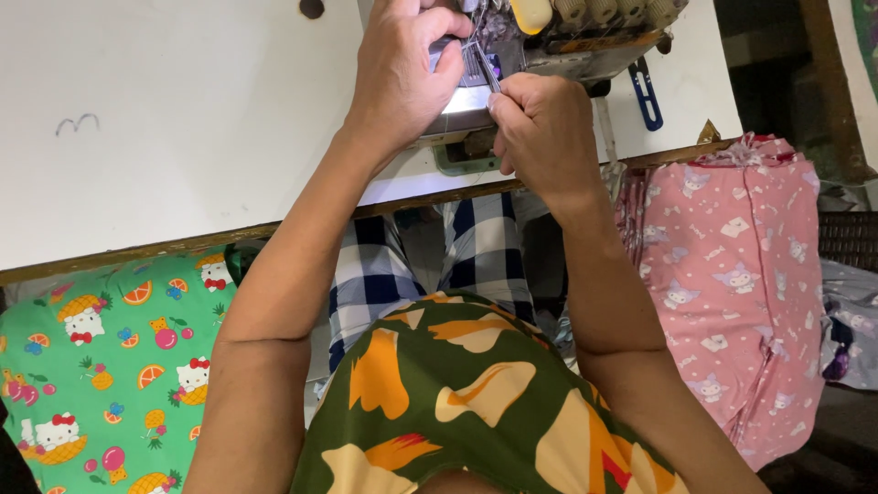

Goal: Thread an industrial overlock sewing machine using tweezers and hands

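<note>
Threading step judged in hand: tweezers (485, 69) are pinched in right hand (541, 137) at sewing machine (558, 32) on desk (183, 119), left hand (402, 69) clenched on machine front w/ thread; steady fine aim needed next.

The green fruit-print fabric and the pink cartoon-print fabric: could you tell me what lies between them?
In the head view, between the green fabric and the pink fabric sit the person's lap in blue-and-white checked cloth and their forearms, under the white table's edge.
</note>
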